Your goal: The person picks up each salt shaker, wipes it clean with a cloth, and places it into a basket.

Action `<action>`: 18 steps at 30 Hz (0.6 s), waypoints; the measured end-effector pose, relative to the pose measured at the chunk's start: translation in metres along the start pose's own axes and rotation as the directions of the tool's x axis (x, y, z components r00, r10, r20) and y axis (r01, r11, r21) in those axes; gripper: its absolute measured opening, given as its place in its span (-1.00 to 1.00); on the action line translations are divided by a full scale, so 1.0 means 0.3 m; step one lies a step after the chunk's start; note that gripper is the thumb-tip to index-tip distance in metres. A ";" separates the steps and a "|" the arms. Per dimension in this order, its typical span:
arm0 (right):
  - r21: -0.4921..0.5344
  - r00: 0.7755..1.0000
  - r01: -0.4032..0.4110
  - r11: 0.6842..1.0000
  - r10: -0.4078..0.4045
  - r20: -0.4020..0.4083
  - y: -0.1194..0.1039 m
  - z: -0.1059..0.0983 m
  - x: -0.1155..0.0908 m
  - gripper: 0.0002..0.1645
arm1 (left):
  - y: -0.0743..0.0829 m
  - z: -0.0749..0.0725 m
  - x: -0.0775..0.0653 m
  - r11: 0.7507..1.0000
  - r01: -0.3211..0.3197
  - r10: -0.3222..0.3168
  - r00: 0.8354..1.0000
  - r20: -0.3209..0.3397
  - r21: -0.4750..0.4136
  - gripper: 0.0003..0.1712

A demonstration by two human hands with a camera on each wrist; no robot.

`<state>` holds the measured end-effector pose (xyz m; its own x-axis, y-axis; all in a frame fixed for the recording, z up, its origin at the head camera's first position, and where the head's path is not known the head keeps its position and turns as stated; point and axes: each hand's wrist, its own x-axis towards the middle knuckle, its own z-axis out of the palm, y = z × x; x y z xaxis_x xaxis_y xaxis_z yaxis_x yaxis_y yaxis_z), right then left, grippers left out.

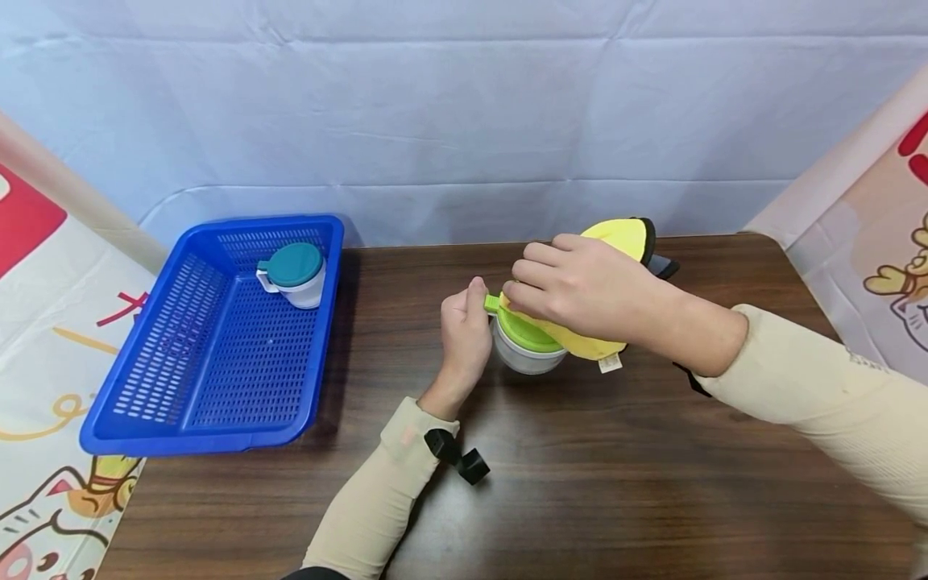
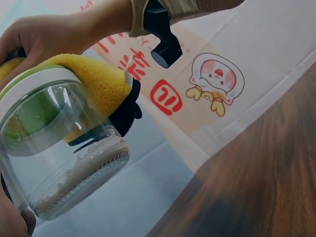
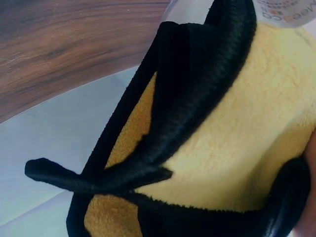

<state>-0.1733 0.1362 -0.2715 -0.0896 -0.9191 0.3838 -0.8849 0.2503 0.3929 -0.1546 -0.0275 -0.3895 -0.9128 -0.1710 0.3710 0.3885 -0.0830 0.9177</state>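
Note:
My left hand (image 1: 465,334) grips the handle side of a clear seasoning jar (image 1: 528,362), thumb up by the tab of its light green lid (image 1: 520,332). In the left wrist view the jar (image 2: 64,143) is tilted, with whitish contents lying at its ridged bottom. My right hand (image 1: 580,282) holds a yellow cleaning cloth (image 1: 590,346) with black edging, its fingers curled over the cloth against the lid. The folded cloth (image 3: 256,113) fills much of the right wrist view, and part of the lid is hidden beneath it.
To the left, a blue plastic basket (image 1: 206,445) stands on the brown wooden table (image 1: 616,483). Inside, near its back right corner, is a similar jar with a teal lid (image 1: 296,264). A pale cloth backdrop (image 1: 464,121) rises behind the table, and printed sheets hang at both sides.

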 end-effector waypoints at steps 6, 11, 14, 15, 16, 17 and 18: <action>0.009 0.999 -0.032 0.999 0.032 0.014 0.019 0.009 -0.008 -0.85 | -0.005 -0.004 0.000 1.000 0.017 -0.017 1.000 0.001 -0.002 -0.34; 0.011 0.999 -0.049 0.999 0.049 -0.001 0.032 0.015 -0.018 -0.83 | -0.005 -0.004 -0.003 1.000 0.026 -0.026 1.000 -0.004 0.010 -0.35; 0.012 0.999 -0.053 0.999 0.053 -0.010 0.035 0.013 -0.020 -0.77 | -0.004 -0.004 -0.004 1.000 0.026 -0.026 1.000 -0.002 0.013 -0.34; 0.013 0.998 -0.054 0.998 0.054 -0.014 0.036 0.012 -0.020 -0.77 | -0.003 -0.003 -0.003 1.000 0.025 -0.025 1.000 -0.001 0.012 -0.34; 0.015 0.998 -0.056 0.998 0.056 -0.018 0.039 0.013 -0.020 -0.77 | -0.003 -0.003 -0.003 1.000 0.026 -0.026 1.000 -0.001 0.010 -0.34; 0.015 0.998 -0.058 0.998 0.058 -0.021 0.041 0.013 -0.021 -0.78 | -0.003 -0.002 -0.002 1.000 0.025 -0.025 1.000 -0.003 0.009 -0.34; 0.016 0.998 -0.062 0.998 0.062 -0.023 0.044 0.014 -0.021 -0.78 | -0.004 -0.002 -0.001 1.000 0.024 -0.024 1.000 -0.006 0.010 -0.34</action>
<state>-0.1862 0.1440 -0.2722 -0.1338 -0.8947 0.4261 -0.8849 0.3014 0.3551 -0.1546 -0.0278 -0.3908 -0.9209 -0.1752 0.3481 0.3654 -0.0771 0.9277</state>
